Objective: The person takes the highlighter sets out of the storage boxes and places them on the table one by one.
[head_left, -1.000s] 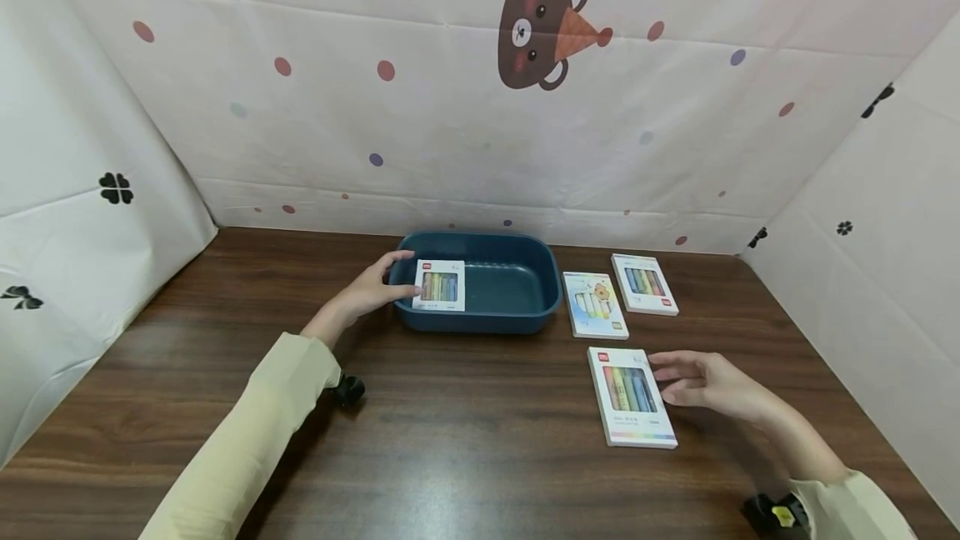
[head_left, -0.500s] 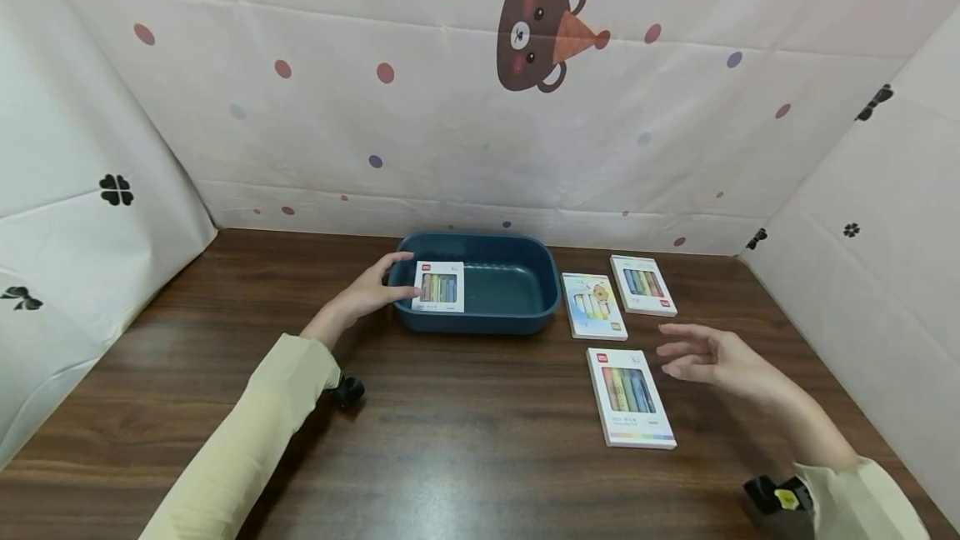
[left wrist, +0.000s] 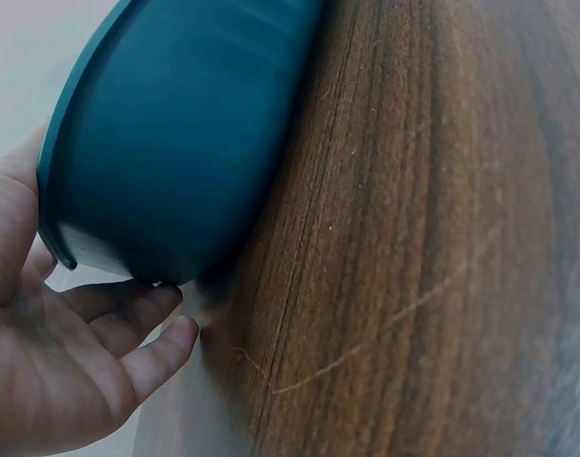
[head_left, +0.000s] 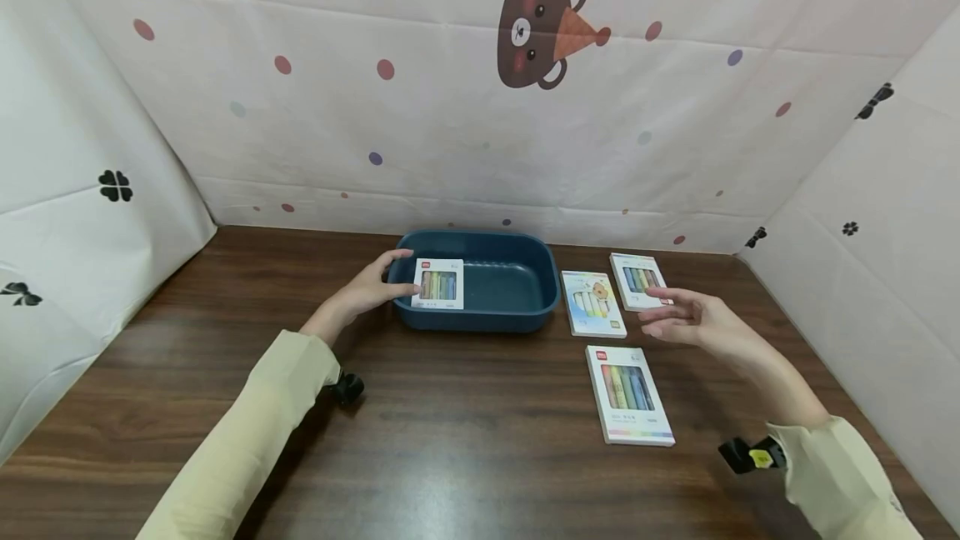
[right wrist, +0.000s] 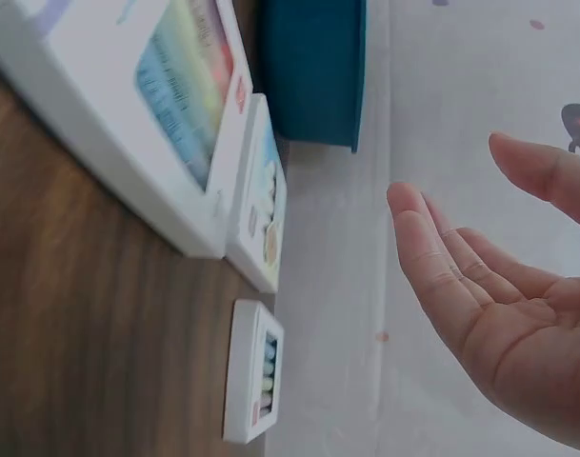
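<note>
My left hand [head_left: 367, 287] grips the left end of a dark blue plastic basin [head_left: 480, 323], with fingers curled at its rim [left wrist: 56, 171] and outer wall. In the basin lies a white box of colour sticks [head_left: 438, 283], its window facing up. My right hand [head_left: 693, 322] is in the air with fingers spread and nothing between them. It hovers by a back-right box of sticks [head_left: 633, 273], covering that box's near corner in the head view. To its left lies a box with a cartoon picture [head_left: 592, 307]. A larger windowed box [head_left: 630, 407] lies nearer me.
Everything stands on a dark wood-grain table [head_left: 450, 440]. A white cloth [head_left: 337, 107] printed with dots and a bear rises behind the table, and white cloth sides [head_left: 885, 273] close it in at left and right. Both wrists wear small black cameras [head_left: 750, 455].
My right hand has lifted away from the larger box's right edge and moved back toward the back-right box. The left hand and the basin have stayed put.
</note>
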### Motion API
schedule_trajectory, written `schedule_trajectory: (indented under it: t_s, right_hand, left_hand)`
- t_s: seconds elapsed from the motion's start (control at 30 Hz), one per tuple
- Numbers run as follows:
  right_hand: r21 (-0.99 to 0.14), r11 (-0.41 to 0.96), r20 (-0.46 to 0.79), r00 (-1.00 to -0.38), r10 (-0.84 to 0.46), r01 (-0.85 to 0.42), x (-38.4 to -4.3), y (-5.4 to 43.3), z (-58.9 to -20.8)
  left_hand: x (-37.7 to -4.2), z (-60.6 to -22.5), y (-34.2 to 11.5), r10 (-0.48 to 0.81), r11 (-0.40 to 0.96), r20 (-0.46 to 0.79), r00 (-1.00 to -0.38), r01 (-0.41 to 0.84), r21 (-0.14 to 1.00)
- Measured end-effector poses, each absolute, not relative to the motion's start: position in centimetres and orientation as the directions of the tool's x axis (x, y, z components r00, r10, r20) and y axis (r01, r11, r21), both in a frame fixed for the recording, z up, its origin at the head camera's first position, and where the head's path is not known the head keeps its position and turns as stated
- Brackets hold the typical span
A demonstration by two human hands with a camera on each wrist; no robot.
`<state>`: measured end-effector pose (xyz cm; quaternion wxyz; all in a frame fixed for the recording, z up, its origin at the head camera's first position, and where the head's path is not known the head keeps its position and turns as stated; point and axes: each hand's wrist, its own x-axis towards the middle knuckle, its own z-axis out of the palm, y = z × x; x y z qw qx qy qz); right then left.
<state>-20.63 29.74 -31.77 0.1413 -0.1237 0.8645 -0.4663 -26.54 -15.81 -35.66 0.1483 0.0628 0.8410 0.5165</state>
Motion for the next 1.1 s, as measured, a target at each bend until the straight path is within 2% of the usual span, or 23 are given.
schedule_trajectory:
  t_s: [0.27, 0.6, 0.87, 1.1]
  right_hand:
    - [-0.838, 0.537, -0.116, -0.927, -0.357, -0.102, -22.1, 27.9, -30.9]
    - [-0.866, 0.473, -0.070, -0.898, -0.434, -0.161, -23.6, 25.5, -30.0]
    - [-0.865, 0.472, -0.069, -0.890, -0.451, -0.172, -24.5, 23.9, -29.7]
    - [-0.890, 0.431, -0.084, -0.877, -0.473, -0.147, -25.5, 22.3, -29.6]
  left_hand:
    - [-28.5, -38.4, -16.6, 0.251, 0.497, -0.149, -0.957, -0.005, 0.868]
    - [-28.4, -38.2, -16.5, 0.238, 0.495, -0.163, -0.957, -0.024, 0.869]
    - [-26.8, -35.8, -15.8, 0.250, 0.461, -0.196, -0.948, -0.061, 0.885]
    - [-27.9, -37.6, -16.4, 0.248, 0.478, -0.178, -0.952, -0.040, 0.877]
